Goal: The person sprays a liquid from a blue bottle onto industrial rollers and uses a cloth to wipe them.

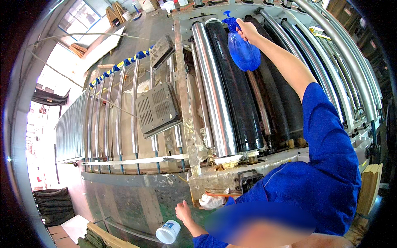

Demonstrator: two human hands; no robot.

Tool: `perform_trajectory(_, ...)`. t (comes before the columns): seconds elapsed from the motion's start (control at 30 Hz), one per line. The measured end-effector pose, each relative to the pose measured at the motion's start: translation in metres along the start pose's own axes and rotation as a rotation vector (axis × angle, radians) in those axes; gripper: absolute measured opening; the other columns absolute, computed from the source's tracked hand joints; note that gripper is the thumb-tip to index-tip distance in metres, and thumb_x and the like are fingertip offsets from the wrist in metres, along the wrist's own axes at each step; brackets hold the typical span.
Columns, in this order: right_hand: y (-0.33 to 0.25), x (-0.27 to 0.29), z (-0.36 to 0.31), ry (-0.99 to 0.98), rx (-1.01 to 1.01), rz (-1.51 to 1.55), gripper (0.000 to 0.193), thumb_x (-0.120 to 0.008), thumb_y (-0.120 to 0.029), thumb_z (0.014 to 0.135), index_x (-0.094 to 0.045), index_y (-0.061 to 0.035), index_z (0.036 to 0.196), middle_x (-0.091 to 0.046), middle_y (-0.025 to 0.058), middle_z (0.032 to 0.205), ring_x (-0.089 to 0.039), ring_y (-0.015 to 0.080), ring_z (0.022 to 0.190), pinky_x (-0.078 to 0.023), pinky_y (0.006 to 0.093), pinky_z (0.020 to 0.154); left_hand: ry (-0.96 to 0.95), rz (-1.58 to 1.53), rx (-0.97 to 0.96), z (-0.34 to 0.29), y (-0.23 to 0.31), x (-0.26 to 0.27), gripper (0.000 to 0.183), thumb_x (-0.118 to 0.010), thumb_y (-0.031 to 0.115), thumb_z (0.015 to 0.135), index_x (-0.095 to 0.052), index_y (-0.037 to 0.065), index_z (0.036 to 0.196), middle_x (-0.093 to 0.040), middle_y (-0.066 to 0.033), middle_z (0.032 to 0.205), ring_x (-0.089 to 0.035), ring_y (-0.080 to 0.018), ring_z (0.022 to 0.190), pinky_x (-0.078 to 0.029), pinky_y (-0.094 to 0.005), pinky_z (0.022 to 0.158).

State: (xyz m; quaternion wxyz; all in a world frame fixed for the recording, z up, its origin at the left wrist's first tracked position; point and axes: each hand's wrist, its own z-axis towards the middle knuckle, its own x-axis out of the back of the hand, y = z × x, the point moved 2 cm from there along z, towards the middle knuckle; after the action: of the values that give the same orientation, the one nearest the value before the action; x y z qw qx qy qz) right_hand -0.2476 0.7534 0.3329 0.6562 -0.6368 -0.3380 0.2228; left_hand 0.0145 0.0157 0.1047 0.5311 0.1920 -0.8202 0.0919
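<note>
The right hand [247, 31] is closed around the neck and handle of a spray bottle [244, 53], holding it up over the far part of the machine's rollers. In this view the bottle overlaps 2 dark rollers, the black roller [235, 89] and the brown-black roller [279, 97] to its right; whether it touches either, I cannot tell.

The bottle is a deep, bright blue all over, head and body alike. Its body looks glossy and see-through, with paler patches where light comes through. It is plump, narrowing toward the neck and bulging into rounded lobes at the base. The head is a more solid blue, with a small T-shaped knob on top. The whole bottle leans, head toward upper left and base toward lower right. How much liquid it holds is not clear.

The left hand [184, 211] is low in the view, well apart from the bottle, its fingers loosely bent; I cannot tell whether they close on anything. Just beside it, nearer the lower edge, is a white bucket [167, 232] with a blue label, tipped so its mouth shows. A crumpled white cloth [212, 201] lies to that hand's right, by the machine's edge.
</note>
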Motion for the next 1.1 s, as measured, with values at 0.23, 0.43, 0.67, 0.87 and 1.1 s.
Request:
perform_trajectory(0.23,0.003,-0.005,-0.011,-0.033,-0.063,0.034,0.042,-0.043,-0.043,0.085,-0.051,-0.0055,0.069,-0.043,-0.0019,0.050,-0.036,0.0091,0.038,-0.030,0.0261,0.035,0.037,0.022,-0.005,0.005,0.000,0.003,0.033,-0.056,0.040,0.082,-0.065,0.009,0.091,-0.062,-0.0125,0.093,-0.058,-0.0307,0.090,-0.045,-0.0446,0.076)
perform_trajectory(0.43,-0.003,-0.008,-0.011,-0.033,-0.013,0.001,0.042,-0.043,-0.043,0.085,-0.052,-0.0052,0.069,-0.044,-0.0014,0.050,-0.036,0.0095,0.037,-0.030,0.0266,0.035,0.010,0.042,0.031,0.003,-0.003,0.001,0.033,-0.057,0.040,0.081,-0.065,0.010,0.090,-0.062,-0.0127,0.093,-0.059,-0.0310,0.090,-0.045,-0.0447,0.076)
perform_trajectory(0.67,0.008,-0.007,-0.018,-0.028,-0.049,-0.092,0.044,-0.043,-0.045,0.086,-0.052,-0.0053,0.067,-0.044,-0.0015,0.050,-0.036,0.0098,0.037,-0.030,0.0268,0.034,0.013,0.028,0.008,0.001,-0.001,-0.004,0.033,-0.057,0.039,0.082,-0.065,0.009,0.089,-0.061,-0.0128,0.092,-0.059,-0.0311,0.088,-0.045,-0.0441,0.074)
perform_trajectory(0.87,0.031,0.004,-0.050,-0.112,-0.109,-0.068,0.046,-0.042,-0.046,0.088,-0.051,-0.0060,0.068,-0.042,-0.0021,0.049,-0.035,0.0087,0.035,-0.028,0.0255,0.033,0.019,0.010,-0.024,0.004,0.005,-0.002,0.033,-0.056,0.040,0.082,-0.065,0.008,0.088,-0.061,-0.0123,0.091,-0.058,-0.0309,0.087,-0.045,-0.0438,0.074)
perform_trajectory(1.1,0.050,0.016,-0.101,-0.186,-0.190,-0.087,0.045,-0.042,-0.047,0.089,-0.048,-0.0077,0.068,-0.040,-0.0039,0.048,-0.033,0.0066,0.035,-0.027,0.0239,0.032,0.034,0.017,-0.035,0.002,0.014,0.005,0.032,-0.056,0.039,0.082,-0.065,0.009,0.089,-0.061,-0.0122,0.092,-0.058,-0.0309,0.088,-0.045,-0.0436,0.074)
